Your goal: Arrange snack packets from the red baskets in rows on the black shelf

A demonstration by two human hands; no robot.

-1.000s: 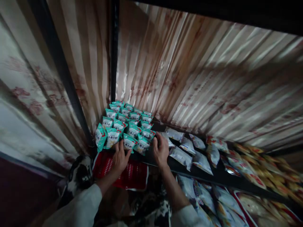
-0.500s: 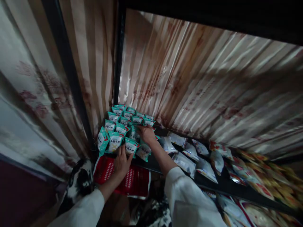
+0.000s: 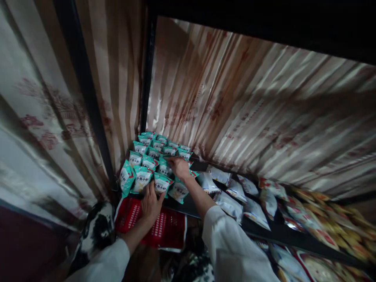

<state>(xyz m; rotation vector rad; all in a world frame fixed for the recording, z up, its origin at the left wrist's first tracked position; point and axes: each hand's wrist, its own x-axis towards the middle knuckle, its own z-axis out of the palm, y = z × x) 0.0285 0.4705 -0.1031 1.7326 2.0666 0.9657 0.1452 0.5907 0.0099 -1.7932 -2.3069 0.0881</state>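
Teal-and-white snack bags stand in tight rows on a dark shelf in the corner. In front, my left hand [image 3: 152,204] has its fingers at the left side and its thumb at the lower right of a teal snack bag [image 3: 161,183], gripping it. My right hand [image 3: 179,167] reaches over the row behind, its fingers pinched at the top edge of another teal snack bag [image 3: 164,169]; the fingertips are partly hidden. A further teal bag [image 3: 179,191] leans below my right wrist. Beneath my left hand hangs a large red package [image 3: 132,215] with white print.
White-and-blue packets [image 3: 229,203] lie along the shelf to the right, then yellow packets [image 3: 343,219]. A lower shelf holds more packages [image 3: 288,262]. A dark post [image 3: 88,86] stands at the left, with patterned curtains [image 3: 199,90] behind and a dark beam above.
The view has shifted slightly, so the bags sit a little lower in the picture. Both hands stay nearly in place at the same bags.
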